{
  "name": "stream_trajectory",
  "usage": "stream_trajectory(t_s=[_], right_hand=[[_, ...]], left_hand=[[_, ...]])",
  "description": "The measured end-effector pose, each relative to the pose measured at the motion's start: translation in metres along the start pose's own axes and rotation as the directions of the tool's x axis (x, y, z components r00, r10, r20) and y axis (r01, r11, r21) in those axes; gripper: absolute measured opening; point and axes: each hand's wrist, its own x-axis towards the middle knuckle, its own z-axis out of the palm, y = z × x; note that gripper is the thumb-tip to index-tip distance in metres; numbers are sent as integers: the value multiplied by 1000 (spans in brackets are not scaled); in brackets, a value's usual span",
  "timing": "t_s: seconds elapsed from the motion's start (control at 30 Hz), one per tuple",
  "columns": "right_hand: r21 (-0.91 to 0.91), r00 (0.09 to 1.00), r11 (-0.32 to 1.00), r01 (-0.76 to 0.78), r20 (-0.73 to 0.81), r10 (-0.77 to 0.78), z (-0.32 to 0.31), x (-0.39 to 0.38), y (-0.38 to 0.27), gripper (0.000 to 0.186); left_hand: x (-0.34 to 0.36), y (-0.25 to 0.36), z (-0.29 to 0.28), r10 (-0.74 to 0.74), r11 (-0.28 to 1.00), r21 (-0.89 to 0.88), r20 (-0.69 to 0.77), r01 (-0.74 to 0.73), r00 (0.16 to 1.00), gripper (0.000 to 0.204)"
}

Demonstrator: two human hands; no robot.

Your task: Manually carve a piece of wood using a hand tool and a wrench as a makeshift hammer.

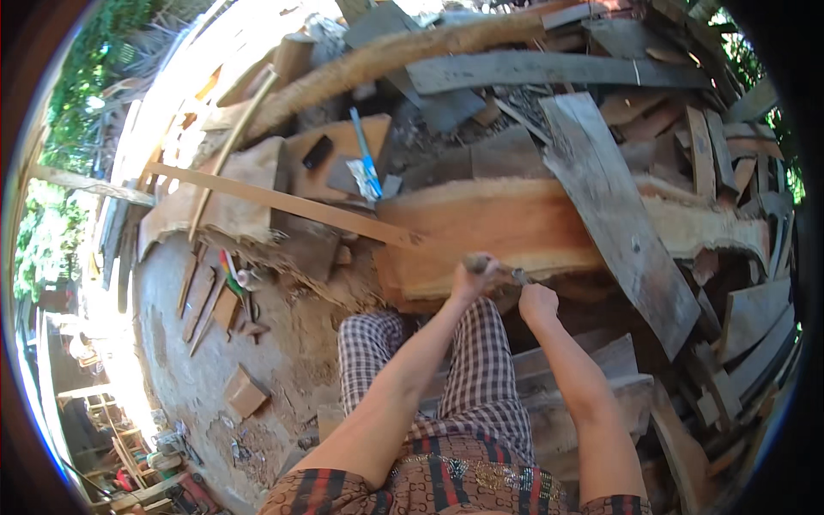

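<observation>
My left hand (471,276) is closed around the wooden handle of a tool (477,261) at the near edge of a thick reddish wood slab (489,227). My right hand (537,300) grips a small metal tool (520,275) just to its right, its tip against the same slab edge. Both hands sit close together above my checked-trouser knee (481,360). A long thin wooden strip (283,204) lies across the slab's left end. A grey weathered plank (618,215) leans over the slab's right part.
Piled planks and offcuts surround the slab at the back and right. A blue-handled tool (366,159) and a dark flat block (317,152) rest on a board behind. Wood scraps (246,395) lie on the sandy ground at left, with a round log (386,56) at the back.
</observation>
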Motion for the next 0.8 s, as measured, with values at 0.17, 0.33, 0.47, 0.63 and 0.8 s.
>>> stream_trajectory(t_s=[0.17,0.33,0.47,0.63,0.8], right_hand=[[33,996,999,-21,-83,23,-5,14,-15,24],[14,995,999,-47,-86,48,1,16,-8,23],[3,999,1000,-20,-42,20,-10,19,-36,26],[-35,1000,999,4,3,-4,-20,21,-33,26],[-48,999,998,26,29,-25,-41,22,-12,27]], left_hand=[[-31,28,-36,-68,995,79,7,67,998,19],[-26,51,-91,-206,958,-243,-217,151,954,20],[-11,31,-147,-305,899,-409,-325,158,895,31],[-4,31,-119,-599,681,-600,-127,420,791,34],[3,6,-77,-544,685,-618,-81,386,835,29]])
